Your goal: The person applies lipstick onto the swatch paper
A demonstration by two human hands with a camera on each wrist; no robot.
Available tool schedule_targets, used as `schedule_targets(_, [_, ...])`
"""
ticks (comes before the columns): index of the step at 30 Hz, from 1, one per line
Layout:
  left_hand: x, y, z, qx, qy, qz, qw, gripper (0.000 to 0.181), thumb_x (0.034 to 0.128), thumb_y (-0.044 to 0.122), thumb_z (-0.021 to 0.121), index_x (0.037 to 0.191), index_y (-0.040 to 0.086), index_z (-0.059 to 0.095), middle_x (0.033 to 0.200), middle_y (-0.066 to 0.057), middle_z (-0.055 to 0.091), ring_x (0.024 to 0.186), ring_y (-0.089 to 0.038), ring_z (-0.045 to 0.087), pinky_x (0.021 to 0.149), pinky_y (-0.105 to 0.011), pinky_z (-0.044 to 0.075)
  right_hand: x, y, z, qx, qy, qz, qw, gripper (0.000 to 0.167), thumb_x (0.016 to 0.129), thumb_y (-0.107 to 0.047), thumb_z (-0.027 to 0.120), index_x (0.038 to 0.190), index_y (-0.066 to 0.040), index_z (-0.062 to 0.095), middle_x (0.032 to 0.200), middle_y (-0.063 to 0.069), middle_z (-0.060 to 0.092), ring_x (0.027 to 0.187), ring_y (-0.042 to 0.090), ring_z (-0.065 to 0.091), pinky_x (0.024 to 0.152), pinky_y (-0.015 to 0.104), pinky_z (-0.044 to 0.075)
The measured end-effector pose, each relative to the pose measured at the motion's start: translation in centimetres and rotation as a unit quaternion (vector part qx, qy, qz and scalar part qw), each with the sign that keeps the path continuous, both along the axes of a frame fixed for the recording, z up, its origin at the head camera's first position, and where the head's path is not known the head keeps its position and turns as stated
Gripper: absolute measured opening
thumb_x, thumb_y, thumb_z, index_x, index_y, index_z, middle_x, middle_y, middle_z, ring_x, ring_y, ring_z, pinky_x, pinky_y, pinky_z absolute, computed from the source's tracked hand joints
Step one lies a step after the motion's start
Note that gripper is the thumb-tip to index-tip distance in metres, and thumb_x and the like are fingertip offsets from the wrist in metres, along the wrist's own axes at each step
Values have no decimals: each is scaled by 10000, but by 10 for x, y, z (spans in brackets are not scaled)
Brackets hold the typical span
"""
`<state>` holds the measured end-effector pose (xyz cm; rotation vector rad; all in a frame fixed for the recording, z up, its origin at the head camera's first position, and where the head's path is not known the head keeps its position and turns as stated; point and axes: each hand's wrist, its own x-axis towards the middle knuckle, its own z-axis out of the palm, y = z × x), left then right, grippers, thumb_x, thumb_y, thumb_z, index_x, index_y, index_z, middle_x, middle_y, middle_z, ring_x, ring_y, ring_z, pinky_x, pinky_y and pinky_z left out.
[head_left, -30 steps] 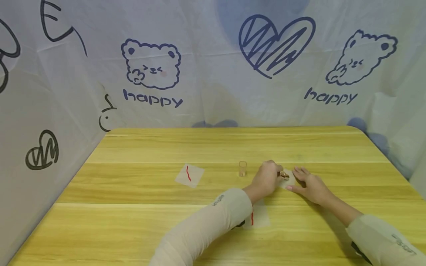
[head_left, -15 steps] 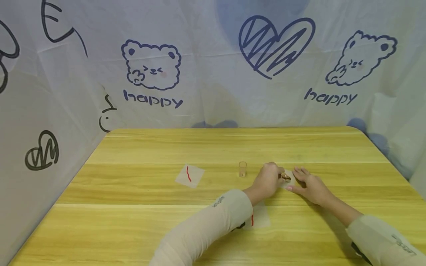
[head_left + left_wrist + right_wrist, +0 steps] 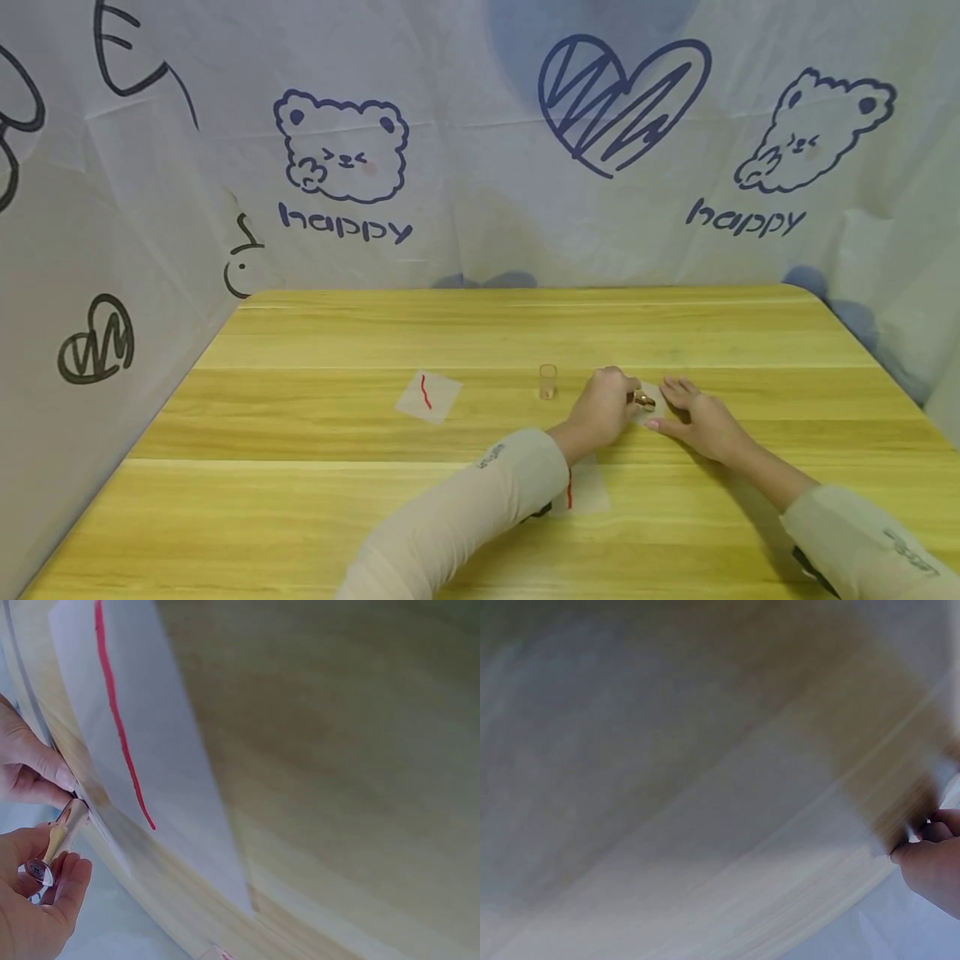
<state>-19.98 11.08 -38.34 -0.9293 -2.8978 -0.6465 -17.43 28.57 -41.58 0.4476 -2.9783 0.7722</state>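
My left hand (image 3: 600, 406) grips a shiny gold lipstick tube (image 3: 643, 400) over a small white paper sheet (image 3: 649, 416). In the left wrist view, the fingers of that hand wrap around the lipstick, whose round base faces outward. Whether its tip touches the paper cannot be made out. With fingers spread, my right hand (image 3: 705, 423) rests at the sheet's right edge. The right wrist view is blurred and shows only part of the right hand (image 3: 934, 874).
A small clear container, perhaps a cap (image 3: 548, 382), stands left of the left hand. One paper with a red line (image 3: 442, 393) lies further left. Another marked paper (image 3: 592, 492) lies partly under the left forearm. A printed cloth (image 3: 465, 167) hangs behind the wooden table (image 3: 300, 500).
The left hand and the lipstick have shifted very slightly toward me and to the right over the paper. The right hand stays in place.
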Motion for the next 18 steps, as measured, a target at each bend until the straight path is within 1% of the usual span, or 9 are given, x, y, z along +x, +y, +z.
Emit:
schedule_targets(4, [1, -1, 1, -11, -17, -13, 10000, 154, 851, 197, 666, 984, 134, 710, 852, 32, 659, 767, -32, 569, 630, -81, 438, 0, 0, 0, -20, -32, 2, 10000, 716, 845, -290, 672, 1304, 169, 370, 1378, 374, 317, 1251, 574, 271, 977, 663, 323])
schedule_targets(8, [2, -2, 2, 27, -73, 17, 10000, 140, 851, 202, 666, 967, 136, 709, 861, 39, 656, 761, -23, 558, 622, -72, 427, 0, 1, 0, -34, -57, 10, 10000, 721, 846, -295, 669, 1304, 172, 367, 1383, 372, 311, 1256, 572, 265, 982, 664, 316])
schedule_targets(18, [2, -5, 2, 166, -140, -5, 9998, 108, 849, 186, 671, 930, 123, 707, 822, 31, 631, 712, -21, 507, 589, -71, 396, 0, 1, 0, 6, 62, 54, 10000, 713, 841, -288, 675, 1292, 178, 378, 1370, 382, 320, 1240, 582, 280, 965, 663, 335])
